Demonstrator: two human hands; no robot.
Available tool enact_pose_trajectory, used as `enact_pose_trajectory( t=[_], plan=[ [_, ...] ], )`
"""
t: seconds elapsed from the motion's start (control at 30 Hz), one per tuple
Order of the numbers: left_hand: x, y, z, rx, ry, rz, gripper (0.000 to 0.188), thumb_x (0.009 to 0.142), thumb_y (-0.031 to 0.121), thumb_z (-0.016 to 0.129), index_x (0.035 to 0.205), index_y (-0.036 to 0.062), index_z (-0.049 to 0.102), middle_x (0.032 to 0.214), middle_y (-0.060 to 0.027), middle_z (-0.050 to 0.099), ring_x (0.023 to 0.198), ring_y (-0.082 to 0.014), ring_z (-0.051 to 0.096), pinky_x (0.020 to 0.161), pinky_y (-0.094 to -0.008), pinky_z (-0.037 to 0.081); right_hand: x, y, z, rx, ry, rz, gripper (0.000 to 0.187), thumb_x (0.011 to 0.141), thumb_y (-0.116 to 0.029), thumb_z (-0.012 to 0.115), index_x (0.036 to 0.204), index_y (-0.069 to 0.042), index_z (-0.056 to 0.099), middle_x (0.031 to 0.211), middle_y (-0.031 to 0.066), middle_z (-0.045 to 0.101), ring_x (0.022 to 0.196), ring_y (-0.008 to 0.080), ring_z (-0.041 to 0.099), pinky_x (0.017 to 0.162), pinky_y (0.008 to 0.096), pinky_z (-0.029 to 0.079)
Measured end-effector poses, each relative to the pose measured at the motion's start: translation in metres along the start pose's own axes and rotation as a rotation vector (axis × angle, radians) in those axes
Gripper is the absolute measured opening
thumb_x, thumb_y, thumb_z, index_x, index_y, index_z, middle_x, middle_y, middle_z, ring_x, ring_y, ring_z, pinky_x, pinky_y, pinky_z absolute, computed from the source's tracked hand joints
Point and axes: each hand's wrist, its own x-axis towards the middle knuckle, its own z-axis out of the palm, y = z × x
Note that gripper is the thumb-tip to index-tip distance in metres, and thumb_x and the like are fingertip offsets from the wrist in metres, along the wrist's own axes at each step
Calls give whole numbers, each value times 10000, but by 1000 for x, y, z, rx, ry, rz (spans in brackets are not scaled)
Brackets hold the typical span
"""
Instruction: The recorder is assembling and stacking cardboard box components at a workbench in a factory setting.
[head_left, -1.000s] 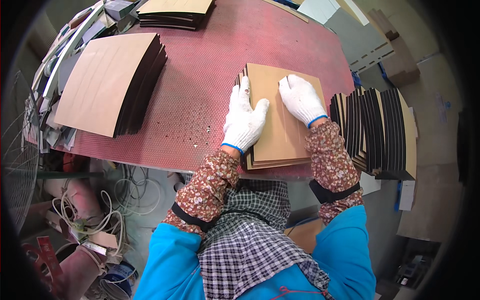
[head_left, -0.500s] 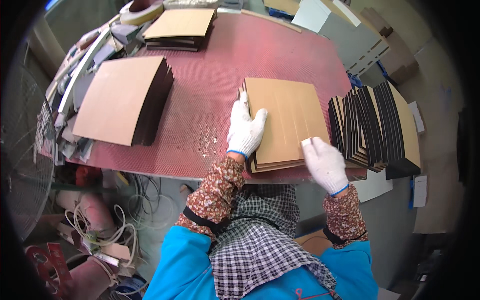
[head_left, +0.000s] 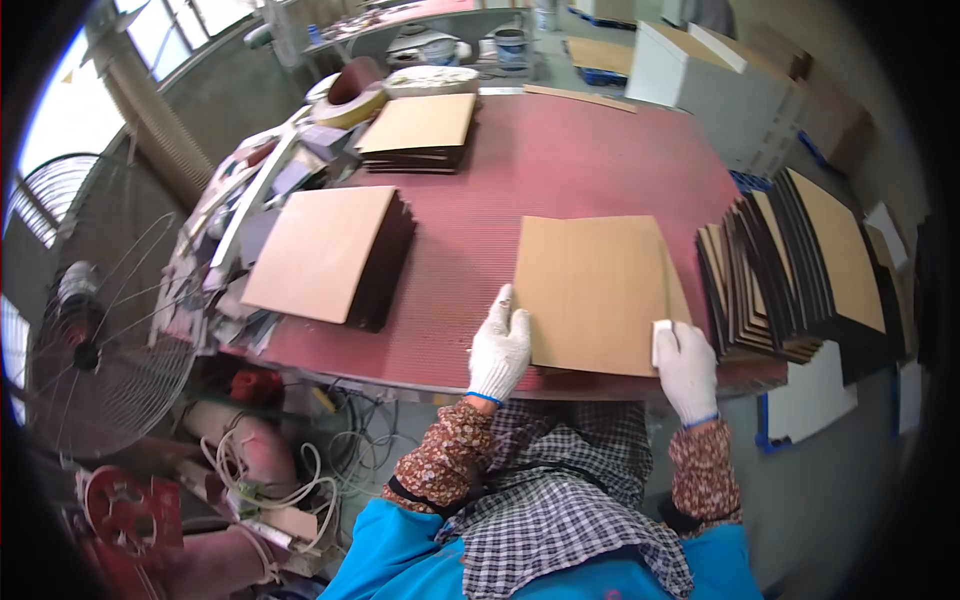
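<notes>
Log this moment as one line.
left hand: at left edge of brown panel; right hand: holding small white piece at panel's right edge; surface: red table

Two gloved hands, two stacks, one leaning row of boards, one bench [head_left: 600, 160].
Between the left hand [head_left: 498, 358] and the right hand [head_left: 687, 372] lies one tan panel [head_left: 590, 290], any layers under it too hidden to count; one small white piece [head_left: 661, 342] is at the right fingertips. Left of the left hand are two stacks, one near stack [head_left: 318, 252] and one farther stack [head_left: 420, 125]. To the right of the right hand is one leaning row [head_left: 845, 255], its boards too tight to count. One wire fan [head_left: 85, 355] stands far left of both hands.
</notes>
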Motion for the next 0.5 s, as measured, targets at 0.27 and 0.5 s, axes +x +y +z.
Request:
enact_pose_trajectory(
  t=[0.27,0.5],
  plan=[
    [11,55,-92,-209,98,6,464,1034,147,581,1370,-171,538,1280,-232,697,1176,-214,664,1020,-305,498,-19,-50,17,896,-200,148,370,1067,-246,520,1141,96,642,965,74,679,849,170,618,785,336,510],
    [44,37,-229,78,361,158,387,1023,180,625,1279,-109,655,1089,-148,760,1028,-146,682,903,-295,539,-8,-154,62,856,-237,-108,340,1068,-245,545,1168,60,658,1047,187,695,970,268,661,870,383,530]
  ],
)
